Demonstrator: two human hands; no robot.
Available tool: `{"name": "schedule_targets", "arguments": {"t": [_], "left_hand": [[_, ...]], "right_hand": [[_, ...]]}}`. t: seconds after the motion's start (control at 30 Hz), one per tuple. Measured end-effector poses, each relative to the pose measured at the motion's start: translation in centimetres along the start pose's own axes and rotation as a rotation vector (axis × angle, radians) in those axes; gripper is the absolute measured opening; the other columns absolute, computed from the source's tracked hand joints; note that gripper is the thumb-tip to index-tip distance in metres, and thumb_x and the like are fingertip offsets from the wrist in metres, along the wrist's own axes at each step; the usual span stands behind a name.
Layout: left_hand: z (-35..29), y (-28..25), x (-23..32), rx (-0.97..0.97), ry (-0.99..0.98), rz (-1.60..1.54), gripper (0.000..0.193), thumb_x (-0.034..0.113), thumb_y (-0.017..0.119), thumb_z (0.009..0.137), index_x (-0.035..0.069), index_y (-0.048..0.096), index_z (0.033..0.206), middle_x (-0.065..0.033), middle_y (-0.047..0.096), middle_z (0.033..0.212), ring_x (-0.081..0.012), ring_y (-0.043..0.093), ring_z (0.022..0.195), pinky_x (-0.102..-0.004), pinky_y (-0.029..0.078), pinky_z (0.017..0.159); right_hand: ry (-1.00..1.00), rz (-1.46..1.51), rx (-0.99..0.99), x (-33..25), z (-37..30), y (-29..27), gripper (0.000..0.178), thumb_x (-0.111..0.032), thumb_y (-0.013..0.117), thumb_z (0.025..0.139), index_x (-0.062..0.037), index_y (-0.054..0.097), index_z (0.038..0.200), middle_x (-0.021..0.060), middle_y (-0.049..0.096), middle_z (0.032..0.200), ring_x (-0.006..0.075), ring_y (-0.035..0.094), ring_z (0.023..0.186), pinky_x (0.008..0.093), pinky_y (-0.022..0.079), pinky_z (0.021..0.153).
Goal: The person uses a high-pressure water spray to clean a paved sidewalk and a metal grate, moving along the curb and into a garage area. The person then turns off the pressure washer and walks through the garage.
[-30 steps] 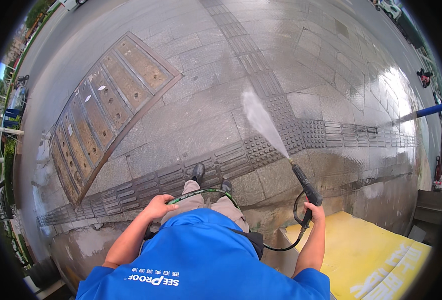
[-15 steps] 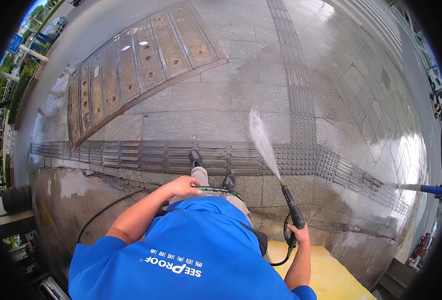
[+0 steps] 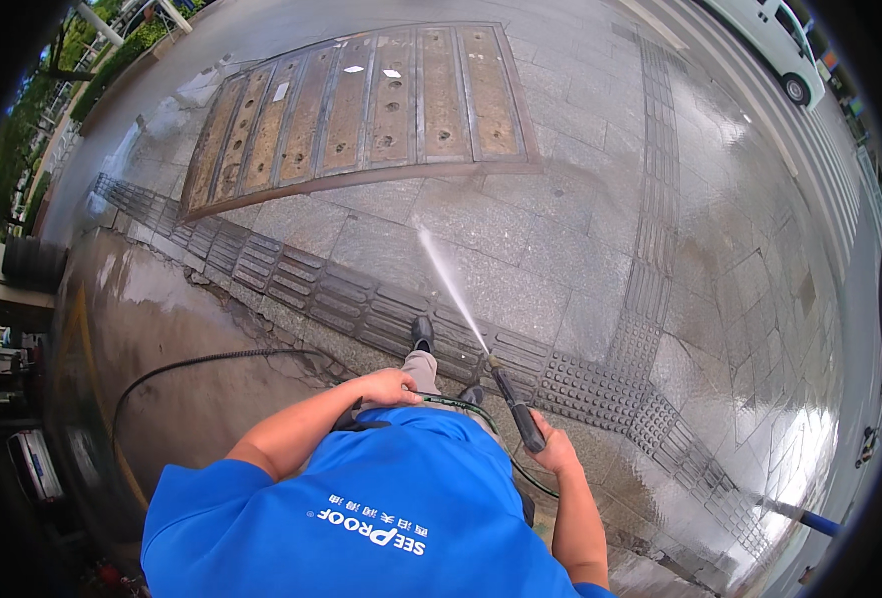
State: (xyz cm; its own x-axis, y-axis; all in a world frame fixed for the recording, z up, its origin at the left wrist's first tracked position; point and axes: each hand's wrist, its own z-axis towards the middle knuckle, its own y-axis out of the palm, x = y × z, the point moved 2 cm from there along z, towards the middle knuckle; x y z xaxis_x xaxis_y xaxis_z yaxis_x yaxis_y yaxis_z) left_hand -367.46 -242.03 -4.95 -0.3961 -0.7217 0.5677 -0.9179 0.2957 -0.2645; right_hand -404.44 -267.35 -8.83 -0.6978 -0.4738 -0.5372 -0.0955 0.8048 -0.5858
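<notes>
In my right hand (image 3: pixel 554 445) is a black pressure washer gun (image 3: pixel 517 403), its fingers closed round the rear grip. From its nozzle a white jet of water (image 3: pixel 449 281) shoots forward and to the left onto the wet grey paving. My left hand (image 3: pixel 389 387) is closed on a thin dark green hose (image 3: pixel 461 404) in front of my waist. That hose runs across my body toward the gun; its joint with the gun is hidden by my right hand and arm. My dark shoe (image 3: pixel 422 333) stands on the tactile strip.
A large framed cover with brown panels (image 3: pixel 346 120) lies ahead. Ribbed and studded tactile paving (image 3: pixel 590 384) crosses the pavement. A black hose (image 3: pixel 206 357) trails over the ground at left. A blue post (image 3: pixel 820 522) stands at right. A white vehicle (image 3: pixel 775 50) is on the road.
My view has turned. The gun and my right hand have swung inward and forward, so the jet lands farther left, nearer the framed cover. A white vehicle has come into view.
</notes>
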Motion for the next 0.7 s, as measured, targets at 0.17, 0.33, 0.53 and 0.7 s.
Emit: {"name": "schedule_targets", "arguments": {"t": [0.17, 0.33, 0.53, 0.7], "left_hand": [[-1.2, -0.3, -2.9, 0.072, -0.078, -0.039, 0.063, 0.053, 0.07, 0.092, 0.004, 0.069, 0.131, -0.0228, 0.07, 0.128, -0.037, 0.065, 0.121, -0.0435, 0.05, 0.102], [-3.4, -4.1, -3.6, 0.261, -0.066, -0.069, 0.056, 0.051, 0.07, 0.092, 0.007, 0.072, 0.126, -0.0206, 0.072, 0.122, -0.0379, 0.066, 0.117, -0.0454, 0.051, 0.099], [-4.2, -8.0, -6.0, 0.334, -0.133, -0.07, 0.059, 0.056, 0.067, 0.092, 0.007, 0.073, 0.125, -0.021, 0.072, 0.122, -0.0387, 0.066, 0.118, -0.0471, 0.051, 0.1], [-3.0, -10.4, -9.6, 0.265, -0.199, -0.085, 0.064, 0.061, 0.066, 0.091, 0.006, 0.074, 0.123, -0.0224, 0.072, 0.121, -0.0394, 0.067, 0.115, -0.0474, 0.052, 0.098]], "right_hand": [[-0.037, -0.263, 0.008, -8.6, 9.6, -3.8, 0.096, -0.017, 0.076, 0.078, -0.026, 0.032, 0.162, 0.0237, 0.074, 0.103, 0.0433, 0.071, 0.097, 0.0519, 0.056, 0.085], [0.107, -0.205, 0.2, -11.0, 15.8, -6.5, 0.095, -0.016, 0.075, 0.08, -0.024, 0.029, 0.163, 0.0258, 0.074, 0.101, 0.044, 0.072, 0.094, 0.0524, 0.057, 0.084], [-0.062, -0.273, 0.071, -21.2, 18.3, -5.8, 0.092, -0.019, 0.074, 0.08, -0.0132, 0.032, 0.162, 0.0295, 0.073, 0.103, 0.0455, 0.072, 0.095, 0.0529, 0.056, 0.086], [-0.314, -0.445, -0.166, -31.9, 23.1, -5.1, 0.1, -0.012, 0.073, 0.075, -0.0191, 0.028, 0.164, 0.0251, 0.074, 0.107, 0.0415, 0.072, 0.098, 0.0509, 0.057, 0.089]]}}
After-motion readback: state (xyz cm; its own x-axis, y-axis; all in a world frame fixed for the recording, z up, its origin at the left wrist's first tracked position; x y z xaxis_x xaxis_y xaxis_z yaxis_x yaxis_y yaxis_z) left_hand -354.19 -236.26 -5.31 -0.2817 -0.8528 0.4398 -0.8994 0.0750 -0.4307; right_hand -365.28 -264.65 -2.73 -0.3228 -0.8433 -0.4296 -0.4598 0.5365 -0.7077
